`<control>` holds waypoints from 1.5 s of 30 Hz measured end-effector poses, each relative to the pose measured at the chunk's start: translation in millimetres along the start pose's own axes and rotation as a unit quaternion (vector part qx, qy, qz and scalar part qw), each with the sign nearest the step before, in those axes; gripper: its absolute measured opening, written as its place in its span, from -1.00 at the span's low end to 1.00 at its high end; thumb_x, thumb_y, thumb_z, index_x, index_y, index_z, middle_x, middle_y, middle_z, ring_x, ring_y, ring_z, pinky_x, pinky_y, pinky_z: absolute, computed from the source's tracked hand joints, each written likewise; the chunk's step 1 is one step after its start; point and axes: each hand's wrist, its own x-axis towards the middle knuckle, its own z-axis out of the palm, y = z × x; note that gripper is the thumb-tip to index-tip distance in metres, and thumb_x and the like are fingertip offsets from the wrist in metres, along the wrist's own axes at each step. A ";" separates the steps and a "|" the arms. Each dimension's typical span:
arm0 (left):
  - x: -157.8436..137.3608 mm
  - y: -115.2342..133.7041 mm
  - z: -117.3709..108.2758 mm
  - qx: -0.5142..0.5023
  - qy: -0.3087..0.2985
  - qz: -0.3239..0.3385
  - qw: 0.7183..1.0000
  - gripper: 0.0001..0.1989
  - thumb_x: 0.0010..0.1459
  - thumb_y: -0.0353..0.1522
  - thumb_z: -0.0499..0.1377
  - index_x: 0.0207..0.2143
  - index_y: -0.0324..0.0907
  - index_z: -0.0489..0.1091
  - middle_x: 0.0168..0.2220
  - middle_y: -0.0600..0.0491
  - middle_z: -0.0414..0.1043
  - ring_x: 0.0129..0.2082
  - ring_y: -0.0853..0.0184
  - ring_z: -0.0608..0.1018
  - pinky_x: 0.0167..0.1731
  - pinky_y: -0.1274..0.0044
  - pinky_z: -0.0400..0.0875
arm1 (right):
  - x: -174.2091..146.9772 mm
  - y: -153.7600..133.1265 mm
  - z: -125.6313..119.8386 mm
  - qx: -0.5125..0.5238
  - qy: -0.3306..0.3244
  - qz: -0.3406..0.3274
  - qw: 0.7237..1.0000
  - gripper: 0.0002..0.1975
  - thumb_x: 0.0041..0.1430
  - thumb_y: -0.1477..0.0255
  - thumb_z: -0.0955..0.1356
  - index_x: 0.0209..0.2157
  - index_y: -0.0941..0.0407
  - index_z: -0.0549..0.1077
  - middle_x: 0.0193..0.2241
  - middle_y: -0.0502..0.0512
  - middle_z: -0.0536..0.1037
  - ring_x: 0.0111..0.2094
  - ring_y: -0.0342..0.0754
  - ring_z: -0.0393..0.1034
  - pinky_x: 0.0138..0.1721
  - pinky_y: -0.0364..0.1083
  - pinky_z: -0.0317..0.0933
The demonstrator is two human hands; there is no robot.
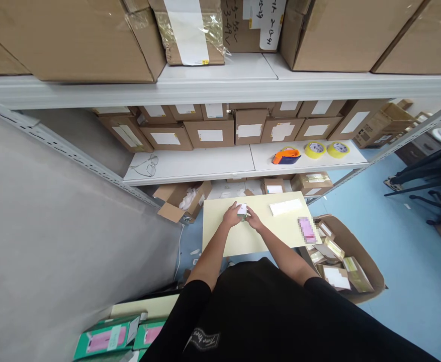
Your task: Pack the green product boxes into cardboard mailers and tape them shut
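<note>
a: what's in the grip?
b: a small box (242, 208), held between the left hand (231, 217) and right hand (254, 219), fingers closed on its two sides. it's over the table (220, 240), nearer the far edge.
a: resting on it?
b: can't tell from above.
a: how far along?
b: mid-handling, i'd judge: the box is in hand, not yet released. right of it, the white slab (286, 206) and pink thing (306, 230) lie untouched.
a: further out?
b: parcels (335, 277) fill a carton (361, 246); nothing shows whether they're finished. tape (314, 149) sits on the shelf (205, 163).
a: what's unclear?
b: the pink thing is broken into squares, fingers cover parts of the box, and the green packs (103, 338) are cut off below.
</note>
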 end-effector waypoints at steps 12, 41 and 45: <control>-0.2 -4.8 -2.9 0.133 -0.088 0.032 0.987 -0.30 0.09 -0.33 0.39 0.30 0.05 0.36 0.27 -0.11 0.27 0.07 0.06 0.57 0.15 0.37 0.37 | -19.5 14.5 -10.5 -0.029 0.014 -0.021 0.999 -0.27 -0.14 0.40 0.46 0.19 -0.03 0.49 -0.03 0.05 0.64 -0.09 0.05 0.56 0.15 0.20 0.38; -1.6 -24.0 21.7 -0.228 0.023 -0.087 0.970 -0.54 0.22 -0.36 0.24 0.18 -0.08 0.47 0.21 -0.03 0.51 0.19 0.18 0.53 0.23 0.37 0.34 | -25.7 -7.5 19.9 -0.171 0.138 0.040 0.975 -0.22 0.02 0.27 0.52 0.29 -0.04 0.32 -0.15 0.08 0.64 -0.13 0.10 0.58 0.08 0.06 0.34; -4.4 -35.1 19.1 -0.327 0.039 -0.037 0.943 -0.49 0.16 -0.43 0.19 0.19 -0.15 0.47 0.36 -0.05 0.35 0.39 0.14 0.34 0.38 0.34 0.17 | -25.8 -20.9 21.3 -0.284 0.123 0.062 0.949 -0.37 0.22 0.29 0.38 0.31 0.03 0.29 -0.11 0.12 0.66 -0.02 0.09 0.57 0.07 -0.01 0.35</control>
